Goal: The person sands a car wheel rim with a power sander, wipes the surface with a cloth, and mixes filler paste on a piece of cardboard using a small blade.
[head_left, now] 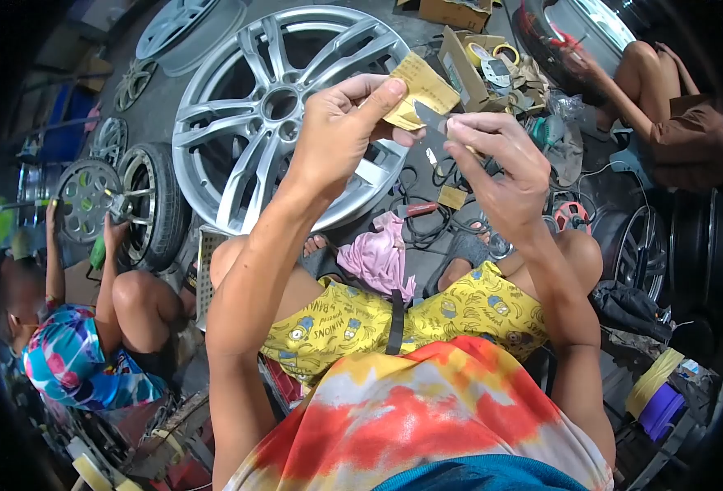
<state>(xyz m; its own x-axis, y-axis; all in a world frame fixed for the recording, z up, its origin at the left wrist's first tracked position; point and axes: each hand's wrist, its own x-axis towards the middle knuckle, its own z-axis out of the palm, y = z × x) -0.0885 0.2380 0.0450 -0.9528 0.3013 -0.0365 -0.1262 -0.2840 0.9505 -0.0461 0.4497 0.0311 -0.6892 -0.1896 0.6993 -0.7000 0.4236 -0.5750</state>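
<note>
Bright centre, yellow paper [424, 80] well lit | glints on silver wheel [306, 85] | fisheye-bent edges | black corners

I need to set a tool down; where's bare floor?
Bare floor shows between the large wheel rim and the smaller wheels; a narrow strip separates the pink cloth and right foot. Crowded: around the cables, red-handled tool and cardboard box.
</note>
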